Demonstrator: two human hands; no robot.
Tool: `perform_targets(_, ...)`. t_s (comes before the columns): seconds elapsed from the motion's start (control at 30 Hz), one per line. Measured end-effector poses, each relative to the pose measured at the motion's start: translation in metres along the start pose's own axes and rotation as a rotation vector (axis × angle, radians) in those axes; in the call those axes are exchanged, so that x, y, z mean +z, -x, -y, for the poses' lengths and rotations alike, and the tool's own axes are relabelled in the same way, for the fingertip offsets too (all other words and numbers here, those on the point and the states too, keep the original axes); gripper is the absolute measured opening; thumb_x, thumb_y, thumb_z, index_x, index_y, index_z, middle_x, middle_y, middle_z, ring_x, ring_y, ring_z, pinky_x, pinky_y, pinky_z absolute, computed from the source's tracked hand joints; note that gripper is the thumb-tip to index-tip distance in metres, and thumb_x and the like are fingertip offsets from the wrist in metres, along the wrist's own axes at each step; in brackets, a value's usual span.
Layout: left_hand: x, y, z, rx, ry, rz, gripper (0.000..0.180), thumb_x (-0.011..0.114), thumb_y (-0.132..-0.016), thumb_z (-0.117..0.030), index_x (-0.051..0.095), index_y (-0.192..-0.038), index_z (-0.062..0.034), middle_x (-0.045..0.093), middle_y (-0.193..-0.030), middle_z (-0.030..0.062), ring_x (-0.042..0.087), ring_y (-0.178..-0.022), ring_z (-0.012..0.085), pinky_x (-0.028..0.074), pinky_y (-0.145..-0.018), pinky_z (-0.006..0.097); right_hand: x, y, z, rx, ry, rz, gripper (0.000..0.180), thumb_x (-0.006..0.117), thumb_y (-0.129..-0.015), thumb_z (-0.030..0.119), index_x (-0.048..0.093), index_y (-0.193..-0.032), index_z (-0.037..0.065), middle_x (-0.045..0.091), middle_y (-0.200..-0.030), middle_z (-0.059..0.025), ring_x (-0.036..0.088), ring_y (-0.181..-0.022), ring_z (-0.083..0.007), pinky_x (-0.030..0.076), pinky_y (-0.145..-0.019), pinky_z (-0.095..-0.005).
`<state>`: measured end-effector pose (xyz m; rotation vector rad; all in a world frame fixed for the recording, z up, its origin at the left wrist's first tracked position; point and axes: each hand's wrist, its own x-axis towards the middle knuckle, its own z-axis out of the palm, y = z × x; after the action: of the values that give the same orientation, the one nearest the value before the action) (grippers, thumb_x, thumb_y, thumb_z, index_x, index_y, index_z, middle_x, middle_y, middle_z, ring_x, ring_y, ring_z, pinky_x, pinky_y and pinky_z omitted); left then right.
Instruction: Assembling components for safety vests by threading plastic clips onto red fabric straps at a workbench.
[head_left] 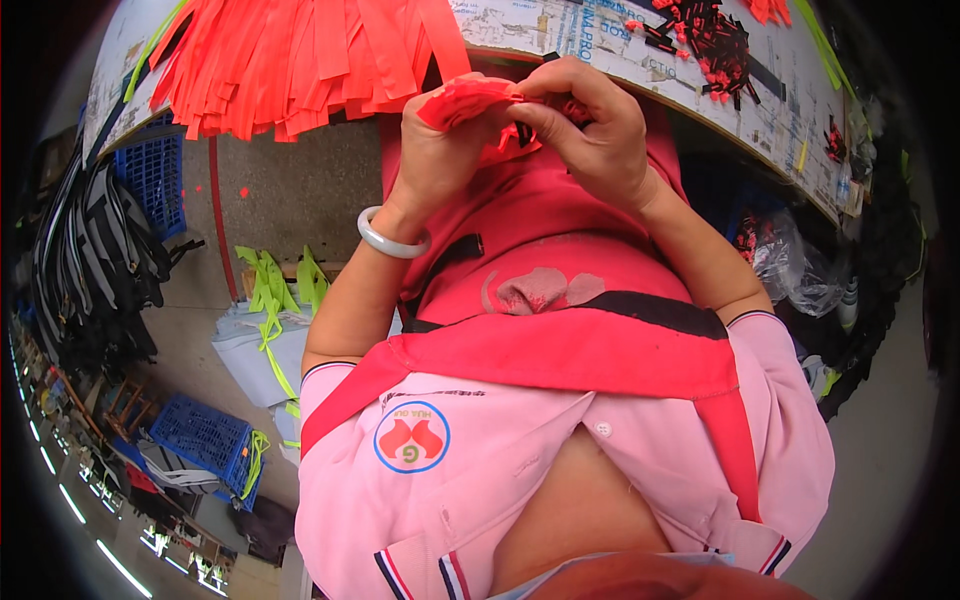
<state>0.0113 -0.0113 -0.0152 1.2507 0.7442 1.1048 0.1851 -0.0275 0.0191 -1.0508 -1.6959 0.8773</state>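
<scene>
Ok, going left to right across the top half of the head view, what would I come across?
Black-and-grey bundle → fringe of orange-red strips → left hand → right hand → pile of small black and red pieces → clear plastic bag.

Strips (310,75) lay on the left of the table (505,20), over its near edge; small pieces (715,50) lay right. Between them, before that edge, a bundle (462,104) was in the left hand (437,148), beside the right hand (600,130). A crate (203,435) stood leftward.
</scene>
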Motion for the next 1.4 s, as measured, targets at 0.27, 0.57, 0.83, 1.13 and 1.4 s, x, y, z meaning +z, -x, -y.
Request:
perform_targets(0.27,-0.004,-0.003,-0.003,-0.14,0.027,0.101,0.01,0.065,-0.083,0.001,0.066,-0.093,0.0007,0.065,-0.082,0.0032,0.058,-0.068,0.0078,0.047,-0.06,0.022,0.002,0.006,0.0,0.122,-0.104,-0.034,0.013,0.068,-0.083,0.003,0.063,-0.093,-0.001,0.061,-0.083,-0.0051,0.058,-0.071,-0.0082,0.047,-0.062,-0.0214)
perform_targets(0.57,-0.002,0.0,0.002,-0.06,0.041,0.049,0.009,0.066,-0.082,0.002,0.066,-0.091,0.0005,0.063,-0.081,0.0026,0.057,-0.069,0.0077,0.046,-0.061,0.022,0.003,0.006,-0.001,0.126,-0.024,0.032,0.014,0.069,-0.083,0.006,0.063,-0.094,0.0,0.06,-0.081,-0.005,0.057,-0.07,-0.0071,0.046,-0.061,-0.0211)
perform_targets(0.83,-0.007,0.002,-0.001,-0.122,-0.022,0.08,0.012,0.063,-0.083,0.003,0.066,-0.094,0.0002,0.064,-0.078,0.0028,0.057,-0.066,0.0076,0.047,-0.059,0.022,0.002,0.006,0.007,0.196,-0.028,0.04,0.014,0.069,-0.084,0.007,0.063,-0.094,-0.001,0.06,-0.081,-0.0046,0.057,-0.071,-0.0074,0.046,-0.061,-0.0214)
perform_targets(1.13,-0.01,0.001,-0.001,-0.106,-0.086,0.137,0.012,0.06,-0.086,0.002,0.065,-0.097,0.0006,0.063,-0.083,0.0029,0.057,-0.071,0.0078,0.047,-0.061,0.023,0.0,0.012,0.002,0.335,-0.109,0.056,0.016,0.07,-0.084,0.011,0.063,-0.093,0.001,0.061,-0.08,-0.0024,0.055,-0.071,-0.0062,0.046,-0.063,-0.0213)
perform_targets(1.4,-0.014,-0.008,-0.009,-0.006,-0.142,0.124,0.004,0.064,-0.085,-0.001,0.064,-0.089,-0.0002,0.061,-0.077,-0.0015,0.054,-0.069,0.0058,0.045,-0.06,0.022,-0.005,0.003,-0.005,0.311,-0.089,0.173,0.018,0.07,-0.084,0.014,0.062,-0.095,0.001,0.061,-0.079,-0.002,0.053,-0.069,-0.0055,0.044,-0.063,-0.0217)
